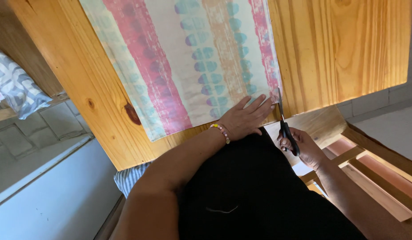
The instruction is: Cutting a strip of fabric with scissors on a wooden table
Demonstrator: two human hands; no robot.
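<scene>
- Nearest, the person's black garment (255, 186) fills the low middle, with both bare arms reaching away over it.
- The left hand (247, 118) lies flat with fingers spread and straight on the near right corner of the striped sheet of patterned paper in pink, teal and cream (192, 58); it grips nothing. A beaded bracelet (221, 132) circles that wrist.
- The right hand (304, 146) is curled shut through the black handles of a pair of scissors (284, 122), held just off the table's near edge; the blades point away and meet the paper's near right corner.
- The paper lies flat on the varnished pine table top (339, 53), running from the near edge to the far side, with bare wood on both sides.
- Near right, below the table, lies a wooden frame of slats (370, 178).
- Left, a grey-and-white patterned cushion (14, 86) rests above a grey tiled floor (32, 129).
</scene>
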